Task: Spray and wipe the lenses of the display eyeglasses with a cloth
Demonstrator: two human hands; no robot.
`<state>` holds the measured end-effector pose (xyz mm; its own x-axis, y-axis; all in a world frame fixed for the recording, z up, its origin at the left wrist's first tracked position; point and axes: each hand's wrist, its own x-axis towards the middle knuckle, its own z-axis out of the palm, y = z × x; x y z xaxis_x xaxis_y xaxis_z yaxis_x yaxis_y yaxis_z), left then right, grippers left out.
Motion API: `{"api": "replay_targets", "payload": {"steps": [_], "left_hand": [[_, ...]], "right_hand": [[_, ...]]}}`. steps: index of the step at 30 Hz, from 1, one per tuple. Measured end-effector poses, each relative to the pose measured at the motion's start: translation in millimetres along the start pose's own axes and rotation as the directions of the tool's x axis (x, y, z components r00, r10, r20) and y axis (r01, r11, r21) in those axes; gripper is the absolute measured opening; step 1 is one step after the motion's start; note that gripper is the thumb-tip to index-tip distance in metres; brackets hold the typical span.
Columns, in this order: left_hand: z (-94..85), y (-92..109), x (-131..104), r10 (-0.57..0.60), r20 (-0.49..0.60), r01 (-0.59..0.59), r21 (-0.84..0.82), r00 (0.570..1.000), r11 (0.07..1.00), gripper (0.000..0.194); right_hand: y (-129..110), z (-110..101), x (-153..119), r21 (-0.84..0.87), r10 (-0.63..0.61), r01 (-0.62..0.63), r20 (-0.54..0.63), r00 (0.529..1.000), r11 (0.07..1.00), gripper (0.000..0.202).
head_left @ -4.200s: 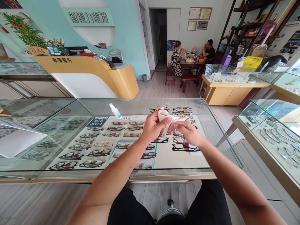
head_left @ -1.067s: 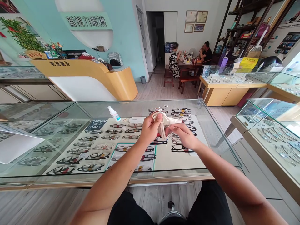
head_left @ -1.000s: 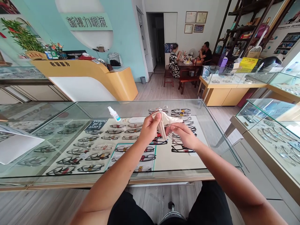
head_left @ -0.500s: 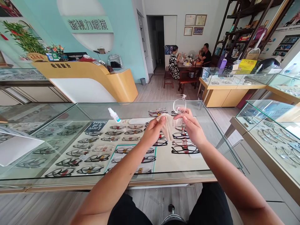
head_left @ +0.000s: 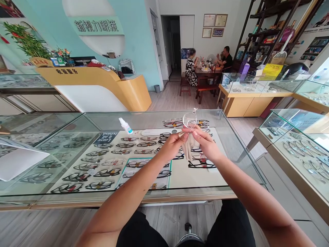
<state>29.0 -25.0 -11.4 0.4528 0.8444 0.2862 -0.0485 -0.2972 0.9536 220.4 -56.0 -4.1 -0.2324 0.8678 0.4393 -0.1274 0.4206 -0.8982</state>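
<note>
Above the glass counter, my right hand [head_left: 207, 142] grips a pair of clear-framed eyeglasses [head_left: 190, 119], held on end with one lens rim upward. My left hand [head_left: 172, 146] is closed on a beige cleaning cloth [head_left: 186, 151], which hangs down between the hands. The cloth lies against the eyeglasses, and the fingers of both hands nearly meet there. The lower lens is largely hidden behind fingers and cloth. On the counter top, left of the hands, stands a small white spray bottle [head_left: 125, 126] with a blue-green band.
Rows of eyeglasses [head_left: 102, 171] lie inside the glass display counter [head_left: 200, 192] below my hands. Another display case [head_left: 295, 144] is at the right. Two people sit at a wooden table [head_left: 205, 72] at the back. A white panel [head_left: 23, 159] juts in at left.
My right hand has moved left and slightly down with the eyeglasses, bringing them against the cloth. My hands are now close together; before, a gap lay between them.
</note>
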Motion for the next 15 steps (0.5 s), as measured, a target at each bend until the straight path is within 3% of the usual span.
{"api": "replay_targets", "payload": {"steps": [11, 15], "left_hand": [[-10.6, 1.9, -1.5, -0.053, 0.258, 0.089, -0.129, 0.965, 0.988, 0.055], [-10.9, 4.0, -1.8, -0.036, 0.260, 0.069, -0.119, 0.965, 0.991, 0.056]], "right_hand": [[-9.1, 1.5, -1.0, 0.245, 0.187, -0.178, -0.015, 0.982, 0.953, 0.045], [-10.6, 2.1, -0.9, 0.256, 0.193, -0.181, -0.024, 0.981, 0.950, 0.047]]}}
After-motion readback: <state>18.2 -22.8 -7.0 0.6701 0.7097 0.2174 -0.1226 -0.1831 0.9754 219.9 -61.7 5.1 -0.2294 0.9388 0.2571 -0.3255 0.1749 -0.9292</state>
